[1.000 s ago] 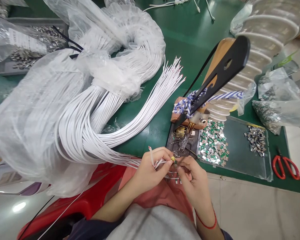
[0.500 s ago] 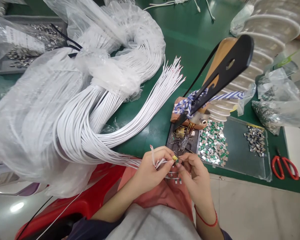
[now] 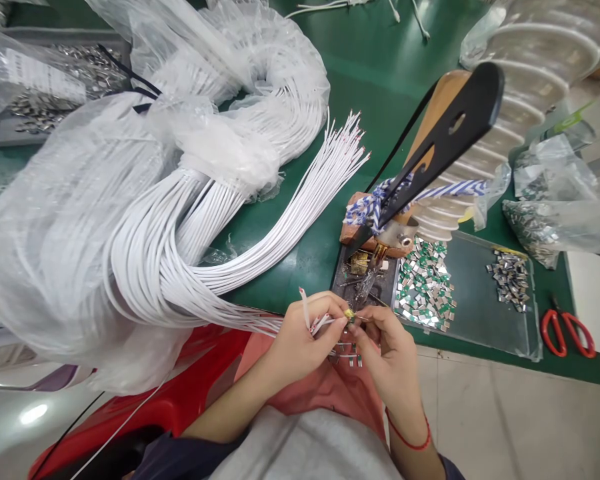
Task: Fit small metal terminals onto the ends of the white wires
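My left hand is closed around several white cable ends, with a small yellow piece at its fingertips. My right hand pinches at that same piece from the right; a thin wire-like strand shows by its fingertips, too small to make out fully. Below the hands hang several small metal connectors on cables. Just beyond the fingers is the tip of a soldering tool, fixed under a black bracket and tied with blue-white cloth.
A large bundle of white cables partly in plastic fills the left. On the right, a clear tray holds green-and-silver connectors and metal shells. Red-handled scissors lie beside it. A ribbed duct stands behind.
Both hands stay together at the yellow piece, with only slight finger movement. The whole view has shifted very slightly.
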{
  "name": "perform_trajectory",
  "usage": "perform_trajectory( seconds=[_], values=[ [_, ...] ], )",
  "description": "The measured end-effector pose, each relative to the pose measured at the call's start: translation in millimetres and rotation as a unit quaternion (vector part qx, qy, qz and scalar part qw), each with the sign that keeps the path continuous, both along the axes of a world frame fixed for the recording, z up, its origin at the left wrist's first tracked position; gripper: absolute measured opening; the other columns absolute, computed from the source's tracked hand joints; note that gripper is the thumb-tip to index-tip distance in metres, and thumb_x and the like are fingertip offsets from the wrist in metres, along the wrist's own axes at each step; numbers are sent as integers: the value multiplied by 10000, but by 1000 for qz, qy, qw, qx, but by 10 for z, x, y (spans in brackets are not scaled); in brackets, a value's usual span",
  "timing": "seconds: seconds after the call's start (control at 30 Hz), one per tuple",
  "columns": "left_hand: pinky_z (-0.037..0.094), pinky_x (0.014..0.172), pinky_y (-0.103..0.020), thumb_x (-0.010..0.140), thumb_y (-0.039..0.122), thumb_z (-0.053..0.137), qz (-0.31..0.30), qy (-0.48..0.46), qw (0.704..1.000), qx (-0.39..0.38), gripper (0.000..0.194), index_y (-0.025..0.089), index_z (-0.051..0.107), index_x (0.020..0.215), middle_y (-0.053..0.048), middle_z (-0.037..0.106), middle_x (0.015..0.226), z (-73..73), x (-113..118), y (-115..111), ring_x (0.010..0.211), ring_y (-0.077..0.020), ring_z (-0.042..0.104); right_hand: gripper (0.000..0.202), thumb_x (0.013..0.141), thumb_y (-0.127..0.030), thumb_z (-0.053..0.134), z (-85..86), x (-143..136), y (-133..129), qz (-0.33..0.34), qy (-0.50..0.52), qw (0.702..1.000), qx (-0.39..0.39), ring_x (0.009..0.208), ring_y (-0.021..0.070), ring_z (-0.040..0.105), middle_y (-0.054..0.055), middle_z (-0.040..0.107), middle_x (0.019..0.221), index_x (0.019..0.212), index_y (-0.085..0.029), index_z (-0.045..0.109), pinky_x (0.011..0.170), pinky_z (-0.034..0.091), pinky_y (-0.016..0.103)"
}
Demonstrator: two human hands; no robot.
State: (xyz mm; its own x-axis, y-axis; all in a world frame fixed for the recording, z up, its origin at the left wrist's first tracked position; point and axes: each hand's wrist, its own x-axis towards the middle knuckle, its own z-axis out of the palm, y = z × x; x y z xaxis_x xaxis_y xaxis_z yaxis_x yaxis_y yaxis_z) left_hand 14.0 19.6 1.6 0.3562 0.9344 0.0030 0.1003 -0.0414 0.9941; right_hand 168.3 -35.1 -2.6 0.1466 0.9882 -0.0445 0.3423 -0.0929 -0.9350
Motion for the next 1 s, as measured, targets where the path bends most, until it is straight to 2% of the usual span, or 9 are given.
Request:
perform_trajectory(
  seconds=[0.17, 0.23, 0.37, 0.63, 0.8, 1.0],
  values=[
    [509, 693, -232, 869, 96, 576, 10, 12, 1000, 26, 194, 175, 612, 696, -40, 698, 808, -11, 2, -9, 733, -145, 669, 163, 942, -181, 600, -18, 17, -13, -24, 51, 998, 12, 669, 146, 575, -1, 655, 851, 1087, -255, 585, 623, 489, 251],
    [507, 700, -227, 875, 89, 578, 11, 20, 999, 40, 194, 175, 609, 704, -38, 700, 815, -11, 2, -11, 743, -143, 672, 35, 982, -217, 566, -2, 34, 5, -42, 68, 996, 28, 748, 158, 608, 6, 640, 861, 989, -251, 575, 688, 510, 265],
    [506, 722, -213, 882, 59, 570, 16, 30, 998, 59, 208, 176, 597, 711, -26, 700, 828, -3, 2, -6, 759, -131, 674, 156, 979, -237, 600, 18, 39, 48, -37, 75, 995, 51, 796, 161, 611, 6, 615, 847, 826, -237, 566, 708, 506, 261],
    [521, 725, -202, 885, 36, 560, 18, 21, 995, 91, 207, 179, 594, 739, -21, 690, 845, 25, 2, 26, 771, -124, 677, 145, 924, -156, 667, -12, -66, 75, -55, 113, 990, 62, 833, 161, 672, 20, 687, 902, 811, -231, 617, 699, 535, 250],
    [518, 684, -193, 887, 39, 568, 24, 32, 994, 99, 208, 177, 589, 733, -18, 689, 829, 53, 19, 40, 739, -118, 674, 151, 919, -150, 673, 16, -82, 88, -67, 117, 988, 71, 814, 155, 686, 14, 708, 884, 797, -227, 626, 690, 540, 245],
    [525, 731, -188, 890, 32, 571, 24, 22, 993, 113, 209, 172, 593, 738, -21, 690, 831, 90, 21, 53, 771, -117, 678, 146, 916, -160, 686, 26, -93, 101, -82, 124, 985, 86, 821, 161, 688, 15, 714, 872, 801, -226, 625, 714, 543, 262]
  ],
)
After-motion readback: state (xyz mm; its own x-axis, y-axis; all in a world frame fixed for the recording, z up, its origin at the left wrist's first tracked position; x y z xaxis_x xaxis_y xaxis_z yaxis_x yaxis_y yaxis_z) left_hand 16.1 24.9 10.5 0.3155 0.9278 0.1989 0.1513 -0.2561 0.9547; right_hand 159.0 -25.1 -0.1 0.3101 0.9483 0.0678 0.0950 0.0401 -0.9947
